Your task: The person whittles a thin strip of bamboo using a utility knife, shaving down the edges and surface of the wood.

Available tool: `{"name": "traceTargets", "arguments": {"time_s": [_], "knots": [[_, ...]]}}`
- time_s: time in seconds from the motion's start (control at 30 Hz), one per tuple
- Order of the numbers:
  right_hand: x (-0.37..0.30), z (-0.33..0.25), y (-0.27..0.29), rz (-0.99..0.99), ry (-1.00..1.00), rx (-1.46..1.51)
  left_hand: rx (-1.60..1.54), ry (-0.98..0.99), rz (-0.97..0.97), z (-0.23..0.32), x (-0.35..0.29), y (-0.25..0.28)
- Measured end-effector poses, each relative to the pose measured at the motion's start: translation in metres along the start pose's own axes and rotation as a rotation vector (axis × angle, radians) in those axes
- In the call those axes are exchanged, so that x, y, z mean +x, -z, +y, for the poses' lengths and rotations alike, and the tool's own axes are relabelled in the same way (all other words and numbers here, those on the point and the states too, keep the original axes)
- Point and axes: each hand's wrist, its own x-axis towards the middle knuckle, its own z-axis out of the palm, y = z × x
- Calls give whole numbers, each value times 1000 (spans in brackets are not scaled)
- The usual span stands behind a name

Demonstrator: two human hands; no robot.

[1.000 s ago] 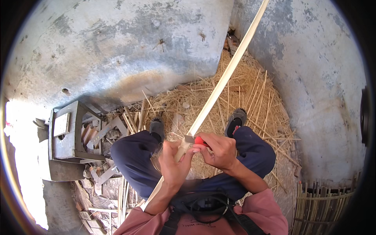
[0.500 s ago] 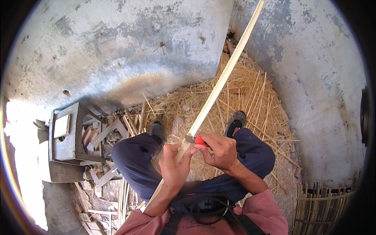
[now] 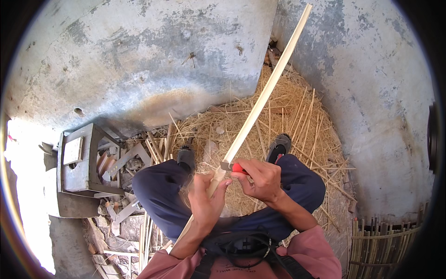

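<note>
A long pale split bamboo strip slants from under my left forearm up toward the far right. My left hand is closed around its lower part, thumb along the side. In my right hand is a knife with a red handle. Its short, dark, squarish blade lies across the strip, touching it just beyond my left fingers. The fingers of my right hand wrap the handle and hide most of it.
Straw-like shavings and thin sticks cover the floor between my feet. At left a wooden stool lies on its side among scrap wood. Worn plaster walls rise ahead and at right. A woven stick basket stands at lower right.
The bamboo strip has slid slightly down toward me, its far tip now lower in the picture. Both hands keep their grip and have hardly moved.
</note>
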Motion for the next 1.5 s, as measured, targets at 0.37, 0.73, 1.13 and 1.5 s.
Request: {"name": "traceTargets", "arguments": {"time_s": [0.37, 0.73, 1.13, 1.5], "knots": [[23, 58, 33, 102, -225, -24, 35, 85, -113, -11, -29, 11], [32, 91, 33, 80, -304, -19, 66, 110, -118, -26, -44, 27], [74, 216, 77, 139, -584, -140, 116, 224, -197, -47, -65, 43], [2, 192, -14, -1115, -300, 81, -225, 330, -298, -60, -21, 38]]}}
